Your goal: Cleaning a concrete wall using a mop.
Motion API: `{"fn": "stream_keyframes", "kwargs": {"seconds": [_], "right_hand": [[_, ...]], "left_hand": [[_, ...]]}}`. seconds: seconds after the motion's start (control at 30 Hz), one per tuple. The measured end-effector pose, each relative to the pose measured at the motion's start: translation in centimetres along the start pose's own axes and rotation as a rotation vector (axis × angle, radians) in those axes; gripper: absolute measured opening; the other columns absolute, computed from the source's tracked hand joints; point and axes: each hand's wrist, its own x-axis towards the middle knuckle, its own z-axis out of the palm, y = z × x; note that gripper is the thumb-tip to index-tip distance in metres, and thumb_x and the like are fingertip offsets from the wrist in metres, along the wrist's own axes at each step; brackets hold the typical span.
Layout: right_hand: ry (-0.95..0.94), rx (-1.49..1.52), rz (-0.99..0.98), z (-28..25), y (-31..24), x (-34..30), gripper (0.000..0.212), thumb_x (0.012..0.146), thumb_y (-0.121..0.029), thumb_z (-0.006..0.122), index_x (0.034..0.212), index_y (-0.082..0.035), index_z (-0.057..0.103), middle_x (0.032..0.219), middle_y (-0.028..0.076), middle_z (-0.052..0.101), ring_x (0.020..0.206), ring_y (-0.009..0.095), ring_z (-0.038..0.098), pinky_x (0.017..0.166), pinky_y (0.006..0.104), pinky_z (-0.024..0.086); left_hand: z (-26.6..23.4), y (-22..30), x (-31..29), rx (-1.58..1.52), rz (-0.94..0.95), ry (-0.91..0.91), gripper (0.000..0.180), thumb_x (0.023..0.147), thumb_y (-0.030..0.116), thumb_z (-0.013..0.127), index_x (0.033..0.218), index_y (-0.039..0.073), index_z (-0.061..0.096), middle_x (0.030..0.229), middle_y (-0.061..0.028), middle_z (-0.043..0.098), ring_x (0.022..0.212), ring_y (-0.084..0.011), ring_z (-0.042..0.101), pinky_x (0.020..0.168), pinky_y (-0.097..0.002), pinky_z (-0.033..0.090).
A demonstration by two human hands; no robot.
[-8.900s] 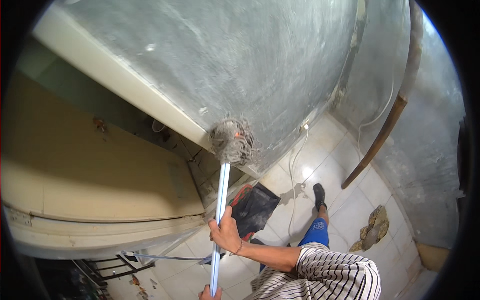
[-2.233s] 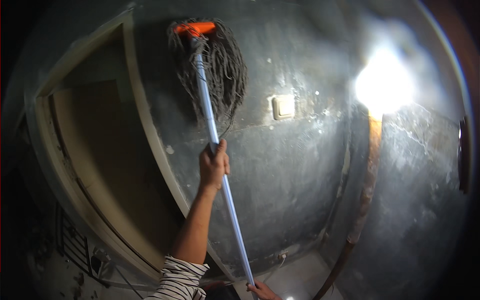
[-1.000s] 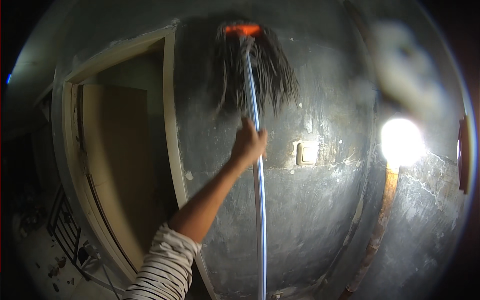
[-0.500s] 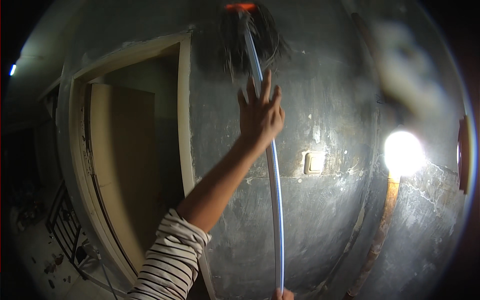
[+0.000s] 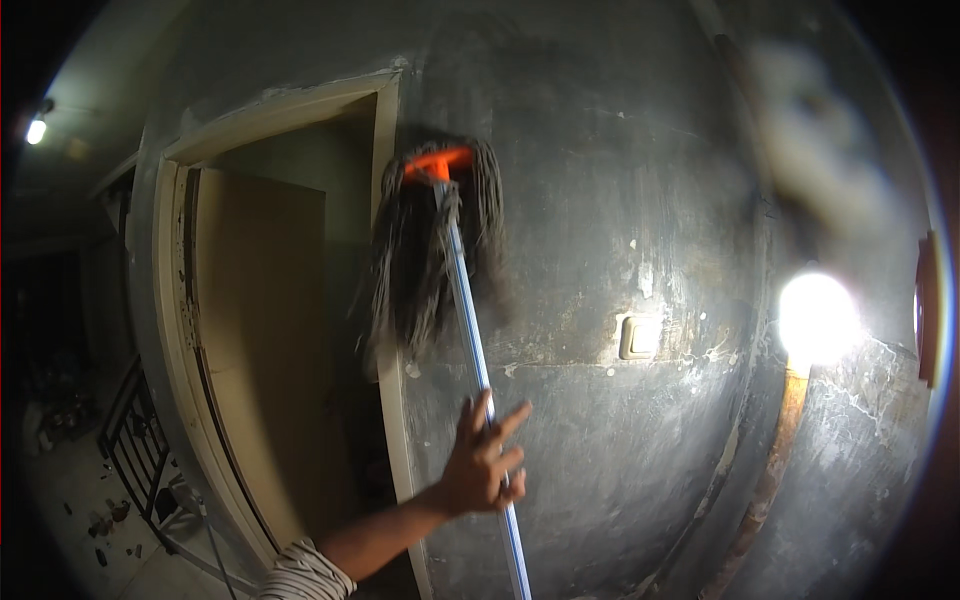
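Observation:
A string mop point(image 5: 440, 270) with dark grey strands and an orange head is raised against the grey wall, beside the door frame. Its strands hang down and partly overlap the frame's edge. The blue-and-white mop handle point(image 5: 467, 310) slants down to the lower edge. My left hand point(image 5: 485, 465), in a striped sleeve, is loosely closed around the handle at mid-length, some fingers stretched out and spread. Behind the palm the handle is hidden. My right hand is out of view.
A door frame point(image 5: 390, 230) with a partly opened door point(image 5: 265, 350) stands at left. A light switch point(image 5: 639, 338) is on the wall. At right a bright bulb point(image 5: 818, 318) sits above a rusty pipe point(image 5: 780, 435). Dark railings point(image 5: 135, 440) and scattered items lie at far left.
The mop head has come down the wall and left toward the door frame. My left hand has moved lower with the handle. My right hand has left the view at the bottom.

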Motion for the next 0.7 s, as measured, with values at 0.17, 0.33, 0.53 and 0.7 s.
{"fn": "stream_keyframes", "kwargs": {"seconds": [0.17, 0.33, 0.53, 0.7], "right_hand": [[-0.071, 0.031, 0.220, -1.4, 6.1, 0.5, 0.047, 0.086, -0.053, 0.041, 0.092, -0.011, 0.061, 0.067, 0.000, 0.052, 0.062, 0.011, 0.048, 0.056, 0.0276, 0.042], [0.187, 0.028, -0.328, -1.2, -26.5, 6.9, 0.037, 0.093, -0.027, 0.034, 0.069, -0.004, 0.048, 0.054, 0.003, 0.044, 0.047, 0.012, 0.042, 0.044, 0.0280, 0.035], [0.273, 0.172, -0.534, -3.9, -33.1, 7.3, 0.042, 0.093, -0.041, 0.034, 0.080, -0.003, 0.048, 0.055, 0.001, 0.042, 0.048, 0.010, 0.039, 0.044, 0.0270, 0.033], [0.399, 0.147, -0.339, -5.6, -17.1, 4.7, 0.046, 0.092, -0.045, 0.036, 0.089, -0.002, 0.052, 0.058, 0.001, 0.043, 0.051, 0.010, 0.040, 0.046, 0.0261, 0.033]], "left_hand": [[0.9, 0.3, 3.0, -0.089, 0.061, 0.044, 0.021, 0.062, 0.020, 0.045, 0.052, 0.002, 0.051, 0.127, -0.0156, 0.045, 0.126, -0.0447, 0.024, 0.100, -0.0628, 0.015], [-0.6, -8.0, 20.6, 0.155, 0.186, 0.186, 0.018, 0.072, 0.023, 0.048, 0.068, 0.007, 0.056, 0.132, -0.0134, 0.039, 0.130, -0.0413, 0.019, 0.100, -0.0666, 0.006], [-0.5, -6.2, 33.7, 0.521, -0.043, 0.089, 0.029, 0.085, 0.031, 0.043, 0.103, 0.018, 0.061, 0.146, -0.0103, 0.015, 0.132, -0.0403, 0.007, 0.100, -0.0660, 0.001], [9.1, 2.8, 22.0, 0.107, 0.245, -0.063, 0.021, 0.073, 0.023, 0.055, 0.081, 0.005, 0.064, 0.142, -0.0181, 0.018, 0.131, -0.0457, 0.004, 0.096, -0.0706, 0.008]]}}
